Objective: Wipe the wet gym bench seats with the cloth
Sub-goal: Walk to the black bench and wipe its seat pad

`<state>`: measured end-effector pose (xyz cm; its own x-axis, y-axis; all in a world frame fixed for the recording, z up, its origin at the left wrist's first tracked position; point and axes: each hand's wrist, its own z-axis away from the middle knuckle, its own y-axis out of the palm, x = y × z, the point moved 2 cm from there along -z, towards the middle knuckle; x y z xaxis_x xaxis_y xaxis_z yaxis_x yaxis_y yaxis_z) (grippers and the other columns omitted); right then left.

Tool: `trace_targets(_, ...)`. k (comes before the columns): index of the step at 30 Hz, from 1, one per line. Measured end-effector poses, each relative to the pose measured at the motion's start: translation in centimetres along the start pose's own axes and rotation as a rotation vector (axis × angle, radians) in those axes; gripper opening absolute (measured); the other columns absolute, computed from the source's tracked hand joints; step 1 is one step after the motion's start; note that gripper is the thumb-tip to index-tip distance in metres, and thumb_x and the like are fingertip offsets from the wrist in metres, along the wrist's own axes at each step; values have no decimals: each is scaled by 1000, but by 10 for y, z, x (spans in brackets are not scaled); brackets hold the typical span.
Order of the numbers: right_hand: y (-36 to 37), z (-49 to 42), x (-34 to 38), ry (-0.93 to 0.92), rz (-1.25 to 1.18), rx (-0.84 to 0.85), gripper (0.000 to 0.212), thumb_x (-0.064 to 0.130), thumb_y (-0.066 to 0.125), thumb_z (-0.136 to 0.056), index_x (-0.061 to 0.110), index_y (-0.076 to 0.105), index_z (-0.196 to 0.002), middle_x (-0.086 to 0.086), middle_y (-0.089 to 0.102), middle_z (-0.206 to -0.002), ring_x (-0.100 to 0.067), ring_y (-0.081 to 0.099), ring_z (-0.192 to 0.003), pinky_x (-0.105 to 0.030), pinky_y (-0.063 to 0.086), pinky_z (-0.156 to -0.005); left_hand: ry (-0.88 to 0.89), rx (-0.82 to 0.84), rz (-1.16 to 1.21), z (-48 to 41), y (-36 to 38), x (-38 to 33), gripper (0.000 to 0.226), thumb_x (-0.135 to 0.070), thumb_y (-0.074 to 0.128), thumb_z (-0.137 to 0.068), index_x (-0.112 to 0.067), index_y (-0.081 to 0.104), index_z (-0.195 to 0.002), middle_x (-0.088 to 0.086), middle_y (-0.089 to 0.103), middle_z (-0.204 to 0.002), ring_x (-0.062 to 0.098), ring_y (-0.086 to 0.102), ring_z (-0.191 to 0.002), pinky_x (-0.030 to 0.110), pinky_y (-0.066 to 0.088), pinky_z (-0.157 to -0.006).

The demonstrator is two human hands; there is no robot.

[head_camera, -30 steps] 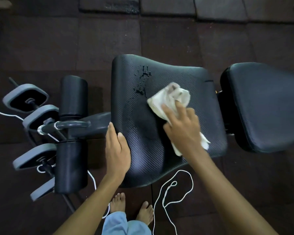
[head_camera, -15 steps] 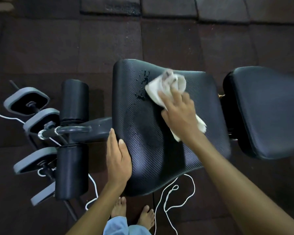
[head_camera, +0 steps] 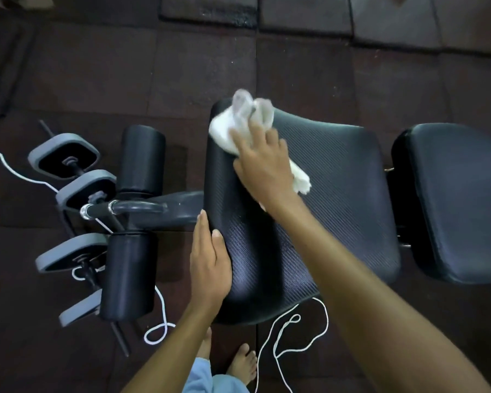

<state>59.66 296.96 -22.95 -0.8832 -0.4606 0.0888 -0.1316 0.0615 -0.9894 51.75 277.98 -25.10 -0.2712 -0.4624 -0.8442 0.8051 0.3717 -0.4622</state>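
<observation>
The black textured bench seat (head_camera: 329, 194) fills the middle of the head view. A crumpled white cloth (head_camera: 240, 120) lies on its far left corner, blurred. My right hand (head_camera: 262, 163) presses down on the cloth with spread fingers, covering the spot where water drops were. Against the seat's left edge rests my left hand (head_camera: 210, 265), flat with straight fingers. A second black pad (head_camera: 459, 199) sits to the right, its surface looking dry.
Two black foam rollers (head_camera: 138, 222) and a metal bar (head_camera: 125, 207) stick out left of the seat. Grey dumbbell plates (head_camera: 68, 194) lie on the dark rubber floor beyond them. A white cord (head_camera: 278, 336) loops on the floor near my bare feet (head_camera: 243, 364).
My right hand has pushed the cloth up and left across the seat, over the water drops to the far left corner. My left hand has stayed on the seat's edge.
</observation>
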Motion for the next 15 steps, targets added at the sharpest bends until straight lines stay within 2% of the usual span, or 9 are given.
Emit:
trace_targets(2,-35,45,7,-214,-118,29,51,24,50,-70,21,63,-120,-16,56,-130,-37,53,-89,-43,44,-69,-12,38,42,8,-2,5,58,-38,23,-94,-19,19,-149,-13,20,-153,-7,15,-139,14,12,-114)
trace_targets(4,-42,64,-34,-248,-81,0,53,27,47,-72,23,62,-123,-18,60,-123,-40,57,-83,-44,49,-66,-29,40,79,20,-4,10,58,-38,22,-94,-17,19,-148,-14,19,-151,-6,15,-140,7,11,-112)
trace_targets(5,-43,42,-58,-195,-1,2,54,27,44,-74,22,60,-125,-20,58,-124,-41,56,-83,-46,50,-65,-38,39,80,25,-5,13,58,-38,22,-95,-15,20,-148,-13,19,-151,-5,15,-140,4,10,-110)
trace_targets(6,-46,12,-66,-63,15,-50,53,27,41,-77,21,57,-128,-21,54,-128,-42,54,-87,-48,48,-68,-45,39,76,28,-5,15,58,-37,22,-95,-14,20,-148,-13,19,-152,-5,15,-140,2,9,-108)
trace_targets(8,-32,-40,-46,195,-30,16,47,24,42,-85,21,52,-130,-17,45,-136,-41,47,-105,-48,43,-81,-41,46,78,28,-7,17,58,-37,21,-96,-14,20,-148,-11,19,-152,-7,14,-139,0,9,-107)
trace_targets(9,-31,-53,-21,234,-47,41,44,22,43,-87,21,50,-130,-15,43,-138,-39,44,-112,-46,40,-86,-35,51,82,26,-7,17,58,-38,21,-96,-13,20,-148,-11,20,-152,-7,14,-139,0,8,-107)
trace_targets(10,-28,-61,4,200,-38,57,43,20,43,-86,20,50,-129,-13,43,-139,-38,43,-115,-44,40,-88,-29,54,84,25,-7,17,58,-39,21,-96,-13,20,-148,-11,20,-152,-7,15,-139,0,9,-107)
trace_targets(12,-25,-49,49,26,-19,11,45,18,42,-79,17,57,-122,-15,50,-134,-39,49,-105,-44,40,-79,-34,62,98,25,-8,18,57,-39,22,-97,-13,20,-148,-10,20,-152,-4,15,-140,1,8,-108)
trace_targets(15,-25,44,73,-149,-66,9,42,17,50,-73,15,65,-112,-15,58,-129,-35,51,-86,-43,38,-67,-61,82,148,31,-9,20,60,-38,21,-94,-13,18,-148,-11,17,-153,-5,13,-140,2,8,-109)
